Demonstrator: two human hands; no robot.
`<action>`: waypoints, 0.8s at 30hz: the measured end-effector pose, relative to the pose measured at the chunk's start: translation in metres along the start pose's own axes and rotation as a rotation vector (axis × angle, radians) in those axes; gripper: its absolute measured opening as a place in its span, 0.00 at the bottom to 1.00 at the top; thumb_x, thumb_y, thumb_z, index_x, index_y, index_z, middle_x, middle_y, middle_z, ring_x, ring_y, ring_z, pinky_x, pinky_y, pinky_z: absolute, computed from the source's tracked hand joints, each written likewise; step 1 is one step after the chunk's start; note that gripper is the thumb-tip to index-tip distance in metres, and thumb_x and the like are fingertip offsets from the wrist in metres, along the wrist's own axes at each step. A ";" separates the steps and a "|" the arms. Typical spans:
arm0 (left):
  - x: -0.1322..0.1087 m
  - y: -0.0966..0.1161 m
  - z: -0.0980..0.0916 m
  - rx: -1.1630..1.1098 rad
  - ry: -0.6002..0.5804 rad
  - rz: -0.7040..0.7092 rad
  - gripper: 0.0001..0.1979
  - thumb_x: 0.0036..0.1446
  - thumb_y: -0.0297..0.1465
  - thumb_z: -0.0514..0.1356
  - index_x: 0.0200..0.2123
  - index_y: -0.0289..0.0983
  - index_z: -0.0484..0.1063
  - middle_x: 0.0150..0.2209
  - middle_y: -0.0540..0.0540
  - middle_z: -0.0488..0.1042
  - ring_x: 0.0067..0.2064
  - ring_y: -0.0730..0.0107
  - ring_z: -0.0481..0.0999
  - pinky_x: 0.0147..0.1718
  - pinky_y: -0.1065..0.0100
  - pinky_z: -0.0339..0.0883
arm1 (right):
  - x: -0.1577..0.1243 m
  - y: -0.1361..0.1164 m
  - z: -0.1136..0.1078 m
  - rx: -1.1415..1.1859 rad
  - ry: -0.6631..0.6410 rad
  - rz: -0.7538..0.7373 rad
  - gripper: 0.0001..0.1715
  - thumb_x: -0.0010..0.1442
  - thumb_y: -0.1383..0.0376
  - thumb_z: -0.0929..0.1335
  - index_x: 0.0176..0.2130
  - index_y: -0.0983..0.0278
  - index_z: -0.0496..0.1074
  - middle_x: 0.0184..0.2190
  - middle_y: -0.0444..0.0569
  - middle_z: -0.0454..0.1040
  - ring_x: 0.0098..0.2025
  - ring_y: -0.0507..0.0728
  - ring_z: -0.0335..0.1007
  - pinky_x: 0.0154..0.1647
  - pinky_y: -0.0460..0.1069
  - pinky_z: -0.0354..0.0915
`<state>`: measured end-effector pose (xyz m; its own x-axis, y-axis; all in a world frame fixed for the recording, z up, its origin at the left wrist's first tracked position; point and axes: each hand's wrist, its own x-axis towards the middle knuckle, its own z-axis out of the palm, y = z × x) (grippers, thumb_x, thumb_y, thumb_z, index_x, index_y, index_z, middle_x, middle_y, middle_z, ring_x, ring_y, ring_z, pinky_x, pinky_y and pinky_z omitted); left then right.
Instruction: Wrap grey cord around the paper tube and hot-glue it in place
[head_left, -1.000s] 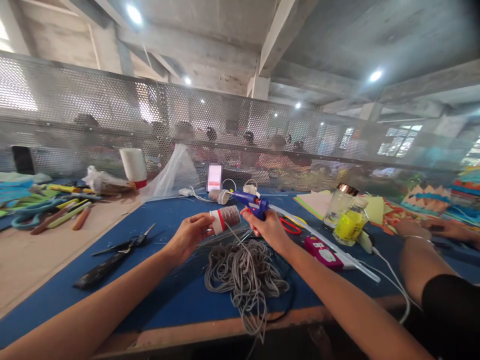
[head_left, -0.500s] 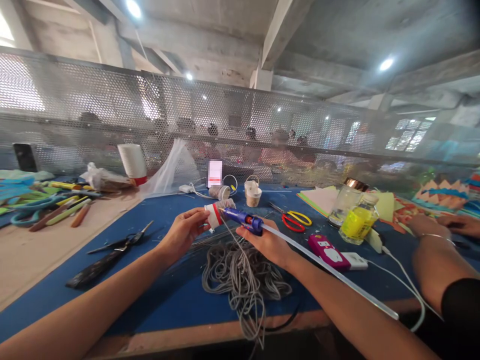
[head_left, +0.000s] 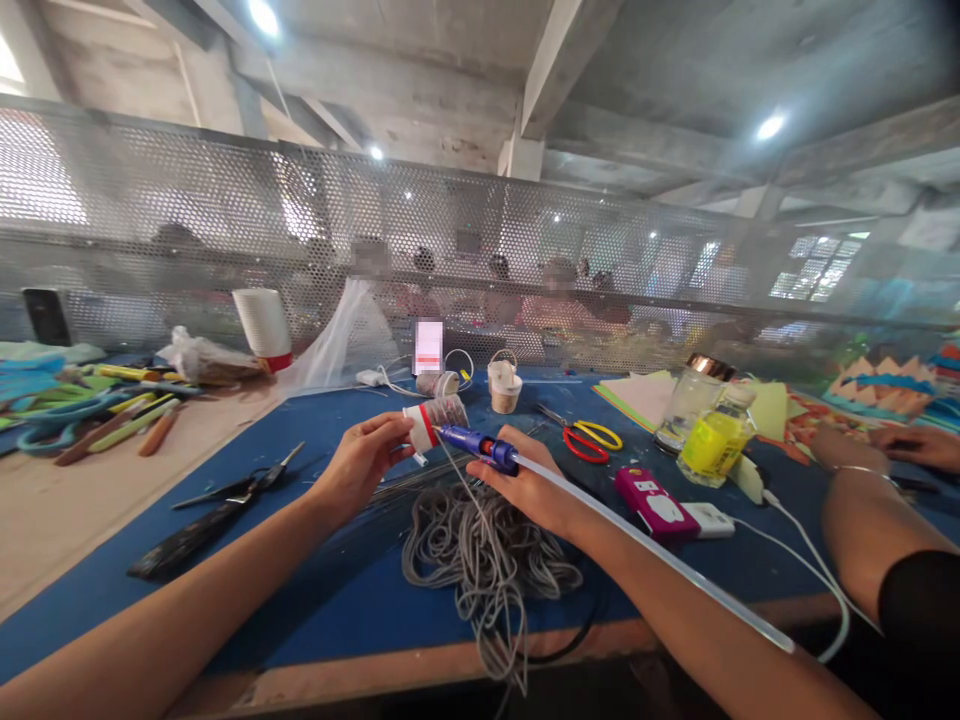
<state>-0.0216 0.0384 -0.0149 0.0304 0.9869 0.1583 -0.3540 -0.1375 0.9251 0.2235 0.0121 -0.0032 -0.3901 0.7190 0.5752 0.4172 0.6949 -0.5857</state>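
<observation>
My left hand [head_left: 364, 462] pinches a white paper cup [head_left: 418, 428] with a red band, tilted on its side, its far part wrapped in grey cord. In my right hand [head_left: 525, 490] is a blue glue gun [head_left: 480, 447], its nozzle at the cup's side by the red band. A long clear glue stick [head_left: 645, 545] sticks out of the gun's back, over my right forearm. From the cup a strand of cord runs down to a loose heap of grey cord [head_left: 487, 560] on the blue table between my arms.
Black-handled cutters [head_left: 217, 510] lie left, and red-and-yellow scissors [head_left: 589, 440] right of centre. Small cups [head_left: 506, 388] and a lit phone [head_left: 428, 347] stand behind. A purple power bank [head_left: 652, 503], yellow bottle [head_left: 716, 440] and glass jar [head_left: 690, 400] are right, near another person's arm [head_left: 859, 520].
The cup has turned a little, showing more of its cord-wrapped part. Both hands and the glue gun have shifted slightly left and the gun's tip sits a little lower.
</observation>
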 end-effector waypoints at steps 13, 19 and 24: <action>-0.002 0.002 0.003 0.022 -0.002 -0.003 0.08 0.49 0.32 0.69 0.31 0.34 0.78 0.32 0.46 0.77 0.35 0.69 0.75 0.36 0.70 0.69 | -0.001 0.004 0.001 -0.041 0.013 -0.006 0.17 0.60 0.55 0.69 0.28 0.62 0.62 0.26 0.40 0.62 0.29 0.49 0.60 0.29 0.44 0.55; -0.003 0.003 0.004 0.028 0.012 0.003 0.09 0.48 0.32 0.69 0.31 0.34 0.78 0.32 0.46 0.77 0.35 0.70 0.75 0.35 0.71 0.69 | -0.001 0.004 0.001 -0.051 0.011 -0.009 0.18 0.60 0.56 0.70 0.28 0.62 0.61 0.26 0.39 0.61 0.28 0.49 0.59 0.29 0.44 0.54; -0.002 0.002 0.003 0.027 0.002 0.007 0.09 0.49 0.32 0.69 0.32 0.34 0.78 0.33 0.46 0.77 0.36 0.70 0.75 0.36 0.70 0.69 | -0.001 0.005 0.003 -0.047 0.024 -0.024 0.18 0.60 0.56 0.70 0.27 0.63 0.62 0.27 0.39 0.61 0.28 0.48 0.58 0.29 0.44 0.54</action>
<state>-0.0195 0.0359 -0.0124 0.0264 0.9861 0.1640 -0.3285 -0.1463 0.9331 0.2237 0.0152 -0.0087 -0.3807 0.7015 0.6024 0.4462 0.7100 -0.5448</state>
